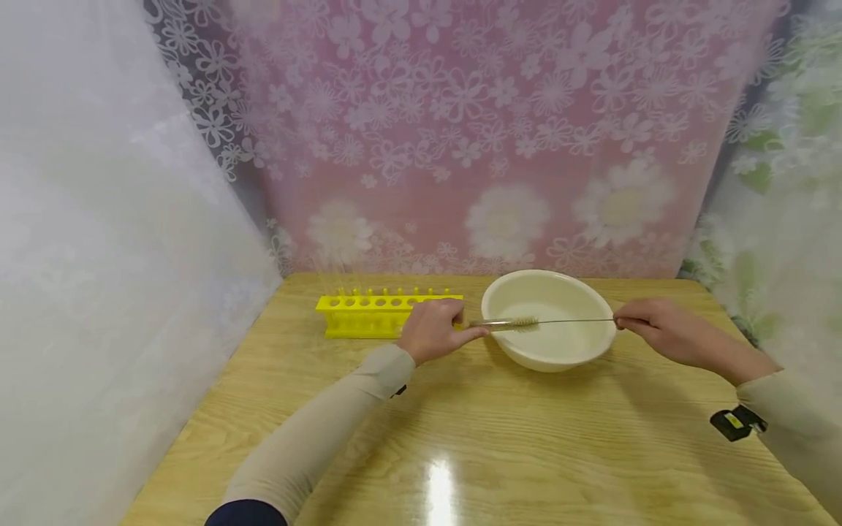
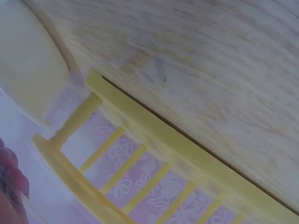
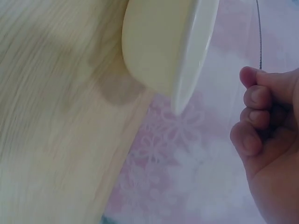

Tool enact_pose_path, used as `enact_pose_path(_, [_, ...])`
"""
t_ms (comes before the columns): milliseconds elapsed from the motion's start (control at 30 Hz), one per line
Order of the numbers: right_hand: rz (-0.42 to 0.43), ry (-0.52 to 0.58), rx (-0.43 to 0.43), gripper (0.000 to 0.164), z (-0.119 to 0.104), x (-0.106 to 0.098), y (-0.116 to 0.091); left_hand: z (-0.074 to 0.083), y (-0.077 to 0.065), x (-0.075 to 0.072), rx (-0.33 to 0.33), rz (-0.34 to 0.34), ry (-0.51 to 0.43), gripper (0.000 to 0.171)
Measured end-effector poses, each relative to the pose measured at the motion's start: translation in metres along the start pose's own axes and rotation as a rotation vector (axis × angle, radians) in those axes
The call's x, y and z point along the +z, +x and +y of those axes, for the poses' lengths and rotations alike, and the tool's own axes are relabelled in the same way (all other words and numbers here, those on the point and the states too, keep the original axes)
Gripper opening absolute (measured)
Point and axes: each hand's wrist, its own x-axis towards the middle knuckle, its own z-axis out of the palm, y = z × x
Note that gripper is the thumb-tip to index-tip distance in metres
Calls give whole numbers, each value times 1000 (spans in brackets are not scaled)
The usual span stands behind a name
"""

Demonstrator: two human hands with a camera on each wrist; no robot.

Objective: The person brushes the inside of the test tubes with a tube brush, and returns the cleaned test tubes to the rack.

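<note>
My left hand [image 1: 434,329] grips a clear glass test tube [image 1: 495,324], held level with its mouth toward the right. Between thumb and fingers, my right hand [image 1: 654,330] pinches the twisted wire handle [image 3: 260,42] of a test tube brush. The brush's pale bristles [image 1: 525,322] sit at the tube's mouth, partly outside the glass. Both tube and brush are above a cream basin [image 1: 549,354]. In the left wrist view only a few fingertips [image 2: 10,168] show at the left edge, so that hand's grip is mostly hidden there.
Behind my left hand stands a yellow test tube rack [image 1: 358,321], with several clear tubes [image 1: 340,281] upright at its left end. The wooden table [image 1: 500,446] ends against a pink floral curtain [image 1: 460,146]. White sheeting [image 1: 131,277] hangs at the left.
</note>
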Motion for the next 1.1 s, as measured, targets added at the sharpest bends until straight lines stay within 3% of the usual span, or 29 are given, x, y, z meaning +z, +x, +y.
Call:
enact_pose_path(267, [78, -78, -8, 18, 8, -8, -7, -3, -1, -5, -18, 28, 16, 51])
enact_pose_path(367, [60, -77, 2, 19, 4, -8, -5, -1, 0, -5, -17, 14, 14, 52])
enact_pose_path(500, [21, -61, -4, 19, -8, -1, 7, 6, 3, -4, -1, -10, 6, 49])
enact_pose_path(833, [-12, 34, -149, 16, -42, 35, 49, 17, 10, 1, -9, -40, -17, 47])
enact_pose_path(1100, [-39, 63, -209, 16, -60, 52, 68, 22, 14, 2, -23, -25, 44, 49])
